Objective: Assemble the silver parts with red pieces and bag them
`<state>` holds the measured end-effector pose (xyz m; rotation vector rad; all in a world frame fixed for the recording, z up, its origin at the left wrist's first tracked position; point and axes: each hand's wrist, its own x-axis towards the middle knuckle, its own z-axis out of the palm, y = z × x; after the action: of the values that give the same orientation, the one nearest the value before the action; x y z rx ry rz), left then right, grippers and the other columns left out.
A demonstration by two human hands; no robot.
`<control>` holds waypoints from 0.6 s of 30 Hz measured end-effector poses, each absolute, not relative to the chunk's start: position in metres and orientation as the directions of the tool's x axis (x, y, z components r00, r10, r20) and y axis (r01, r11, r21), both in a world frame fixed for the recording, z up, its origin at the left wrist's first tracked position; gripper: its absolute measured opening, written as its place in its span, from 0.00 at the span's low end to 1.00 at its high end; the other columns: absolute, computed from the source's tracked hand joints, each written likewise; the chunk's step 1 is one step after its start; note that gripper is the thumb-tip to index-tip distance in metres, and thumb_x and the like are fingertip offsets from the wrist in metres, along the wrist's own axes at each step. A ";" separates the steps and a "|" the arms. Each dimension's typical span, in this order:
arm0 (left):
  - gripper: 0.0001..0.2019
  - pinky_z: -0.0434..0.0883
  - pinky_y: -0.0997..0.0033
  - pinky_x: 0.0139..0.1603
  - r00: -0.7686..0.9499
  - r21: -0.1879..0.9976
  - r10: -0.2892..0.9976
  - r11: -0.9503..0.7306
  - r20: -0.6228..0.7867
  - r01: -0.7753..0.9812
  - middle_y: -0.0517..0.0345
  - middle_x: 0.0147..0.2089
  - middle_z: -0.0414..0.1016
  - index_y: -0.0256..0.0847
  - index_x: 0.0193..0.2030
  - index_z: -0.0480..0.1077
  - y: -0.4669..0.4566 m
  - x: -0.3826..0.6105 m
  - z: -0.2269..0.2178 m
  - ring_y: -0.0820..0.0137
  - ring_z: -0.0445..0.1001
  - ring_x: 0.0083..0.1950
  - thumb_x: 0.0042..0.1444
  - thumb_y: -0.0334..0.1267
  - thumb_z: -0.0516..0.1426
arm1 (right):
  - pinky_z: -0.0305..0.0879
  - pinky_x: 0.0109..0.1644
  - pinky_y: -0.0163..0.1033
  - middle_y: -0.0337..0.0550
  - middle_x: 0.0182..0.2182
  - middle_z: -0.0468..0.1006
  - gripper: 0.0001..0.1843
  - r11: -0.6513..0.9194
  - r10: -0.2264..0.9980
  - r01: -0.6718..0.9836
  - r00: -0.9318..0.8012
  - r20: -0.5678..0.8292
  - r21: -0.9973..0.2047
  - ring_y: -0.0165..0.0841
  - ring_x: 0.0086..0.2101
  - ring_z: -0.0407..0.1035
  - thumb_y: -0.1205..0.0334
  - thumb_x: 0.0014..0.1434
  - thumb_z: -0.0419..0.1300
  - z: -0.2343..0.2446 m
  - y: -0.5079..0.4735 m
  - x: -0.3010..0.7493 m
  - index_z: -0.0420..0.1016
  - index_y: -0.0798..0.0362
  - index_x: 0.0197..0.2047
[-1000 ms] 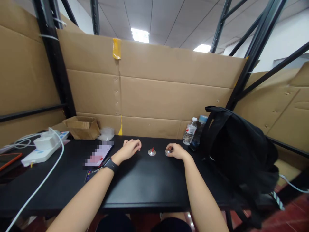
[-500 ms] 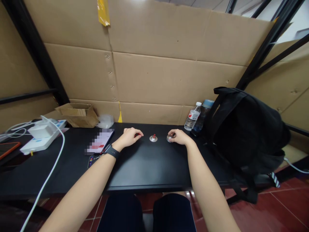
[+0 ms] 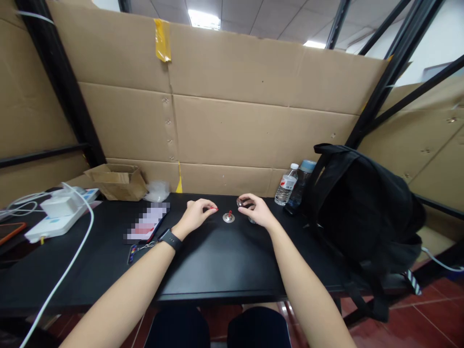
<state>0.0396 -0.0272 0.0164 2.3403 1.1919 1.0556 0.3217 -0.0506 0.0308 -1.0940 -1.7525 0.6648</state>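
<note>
A clear round suction cup [image 3: 228, 218] with a small red hook standing up on it lies flat on the black table [image 3: 217, 261]. To its left, my left hand [image 3: 198, 214] pinches a small red hook [image 3: 214, 209] between thumb and fingertips. My right hand [image 3: 256, 211], to the right of the cup, grips another clear suction cup [image 3: 239, 203] by its edge, tilted and raised off the table. A further shiny round piece [image 3: 252, 220] shows partly beneath my right hand, mostly hidden.
A phone [image 3: 152, 221] and keychain [image 3: 133, 252] lie left of my left forearm. Behind stand an open cardboard box [image 3: 125, 186] and a clear plastic bag [image 3: 157, 191]. A white power strip [image 3: 61, 217] sits far left. Bottles [image 3: 286, 186] and a black backpack [image 3: 362, 208] stand right.
My right hand has lifted a suction cup off the table and moved it left, towards the middle one. My left hand stays pinched on the red hook. The view has tilted up slightly.
</note>
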 end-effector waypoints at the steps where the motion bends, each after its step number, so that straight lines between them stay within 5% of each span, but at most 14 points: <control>1: 0.10 0.68 0.60 0.59 0.362 0.565 0.784 -0.616 0.504 0.548 0.58 0.49 0.83 0.48 0.40 0.80 -0.028 0.042 0.016 0.62 0.79 0.52 0.63 0.48 0.60 | 0.71 0.39 0.37 0.47 0.49 0.80 0.22 0.471 0.882 0.314 -0.151 0.447 -0.824 0.37 0.44 0.75 0.57 0.52 0.70 0.030 -0.052 0.311 0.76 0.50 0.49; 8: 0.08 0.65 0.52 0.66 0.254 0.610 0.767 -0.628 0.589 0.483 0.53 0.54 0.74 0.47 0.39 0.81 -0.031 0.059 0.009 0.59 0.71 0.60 0.63 0.45 0.61 | 0.73 0.41 0.38 0.48 0.50 0.79 0.26 0.468 0.878 0.034 -0.135 0.460 -0.883 0.39 0.48 0.77 0.56 0.48 0.75 0.018 -0.062 0.257 0.73 0.49 0.49; 18: 0.05 0.65 0.51 0.64 0.182 0.594 0.760 -0.612 0.624 0.521 0.53 0.54 0.70 0.46 0.39 0.81 -0.036 0.065 0.004 0.59 0.68 0.59 0.62 0.40 0.62 | 0.74 0.38 0.38 0.49 0.51 0.80 0.24 0.420 0.899 -0.057 -0.110 0.424 -0.906 0.42 0.47 0.79 0.56 0.44 0.77 0.011 -0.062 0.250 0.75 0.51 0.43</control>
<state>0.0654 -0.0355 0.0044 2.2111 1.2306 1.4000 0.2498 -0.0618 0.0114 -0.7989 -1.4481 0.9766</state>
